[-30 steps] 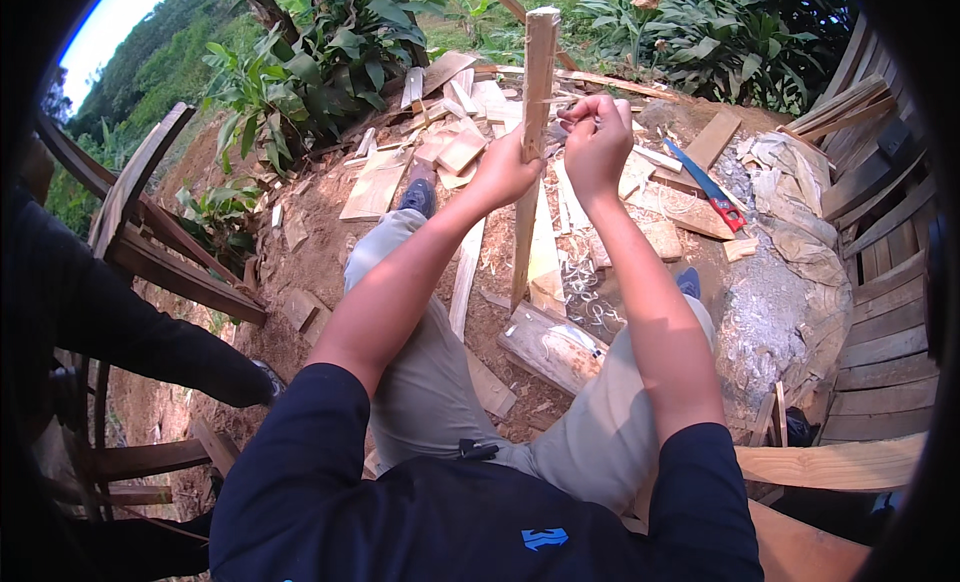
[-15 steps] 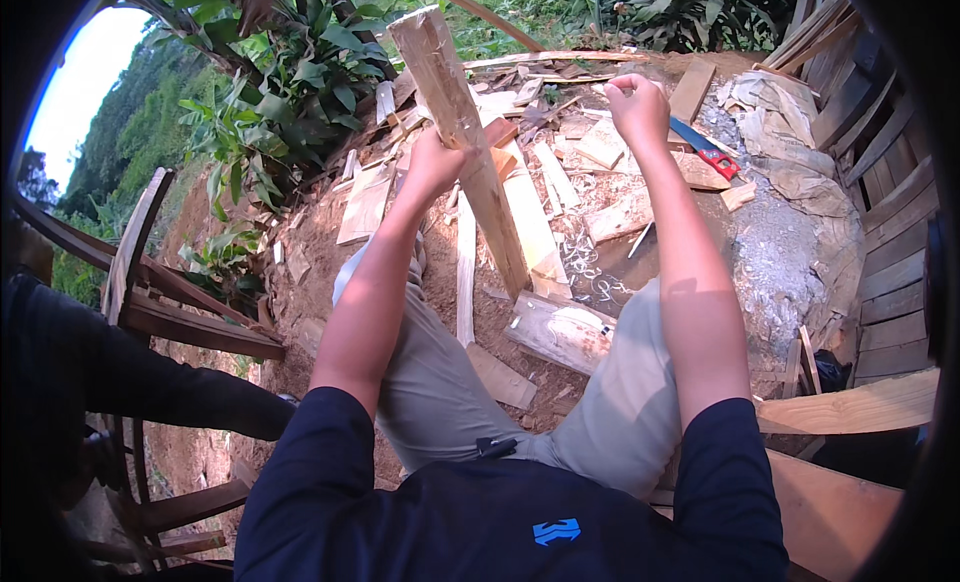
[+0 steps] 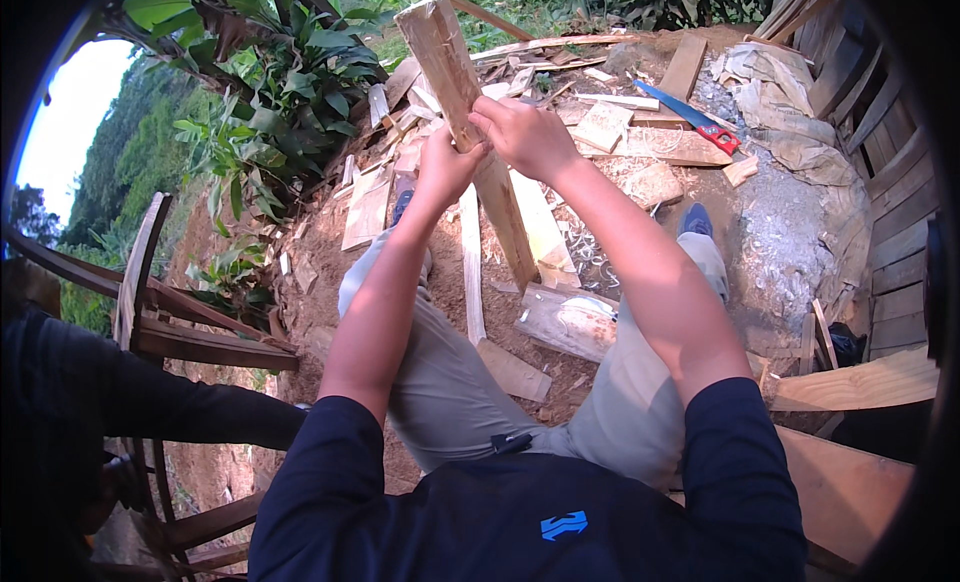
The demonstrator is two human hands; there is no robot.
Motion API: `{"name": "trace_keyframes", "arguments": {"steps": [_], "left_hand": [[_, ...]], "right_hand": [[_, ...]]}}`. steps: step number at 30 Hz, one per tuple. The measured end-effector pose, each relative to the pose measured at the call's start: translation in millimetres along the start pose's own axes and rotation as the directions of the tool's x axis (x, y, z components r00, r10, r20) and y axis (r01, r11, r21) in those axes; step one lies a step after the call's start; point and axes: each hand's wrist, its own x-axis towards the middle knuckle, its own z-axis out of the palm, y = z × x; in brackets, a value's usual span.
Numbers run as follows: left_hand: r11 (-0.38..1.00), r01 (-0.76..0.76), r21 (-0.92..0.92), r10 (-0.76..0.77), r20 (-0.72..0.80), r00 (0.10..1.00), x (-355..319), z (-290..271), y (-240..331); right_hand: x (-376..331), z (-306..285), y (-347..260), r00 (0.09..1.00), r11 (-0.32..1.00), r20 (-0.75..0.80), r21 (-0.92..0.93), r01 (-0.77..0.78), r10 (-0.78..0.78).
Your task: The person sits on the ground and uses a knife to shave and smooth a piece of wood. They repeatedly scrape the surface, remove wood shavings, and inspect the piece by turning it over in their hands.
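A rough wooden post (image 3: 443,60) stands tilted between my knees, its top leaning away to the left. Around its left edge, about midway up, my left hand (image 3: 445,170) is closed. My right hand (image 3: 530,140) is closed against the post's right side, just above the left hand, with its fingertips on the wood. Whether those fingertips also pinch a small sliver cannot be seen. The post's lower end meets the ground beside a short, thick wooden block (image 3: 568,320).
A handsaw with a red handle (image 3: 716,136) lies on boards at the right. Curled shavings (image 3: 595,257) and offcuts litter the ground. A plank wall (image 3: 905,222) rises on the right. Another person's dark sleeve (image 3: 200,400) reaches in at left, near a wooden frame (image 3: 215,344).
My right hand has come left and down from its raised place onto the post. My left hand keeps its grip, and the post stays nearly where it was.
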Motion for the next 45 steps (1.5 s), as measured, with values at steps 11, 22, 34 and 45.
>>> {"name": "trace_keyframes", "arguments": {"steps": [11, 22, 34, 45], "left_hand": [[0.999, 0.019, -0.026, -0.017, 0.061, 0.998, -2, 0, 12], [0.996, 0.014, -0.091, 0.005, 0.206, 0.978, -10, 12, 20], [0.999, -0.027, -0.016, 0.031, 0.280, 0.960, -15, 10, 46], [0.993, -0.119, 0.013, 0.111, 0.288, 0.951, -19, 17, 42]], "right_hand": [[16, -11, 16, 0.930, 0.982, -0.355, 0.188, -0.024, 0.091], [22, -49, -26, 0.860, 0.927, -0.493, 0.369, 0.068, 0.133], [32, -71, 5, 0.738, 0.941, -0.603, -0.066, 0.333, -0.303], [31, -85, -5, 0.716, 0.876, -0.668, 0.451, 0.171, 0.204]]}}
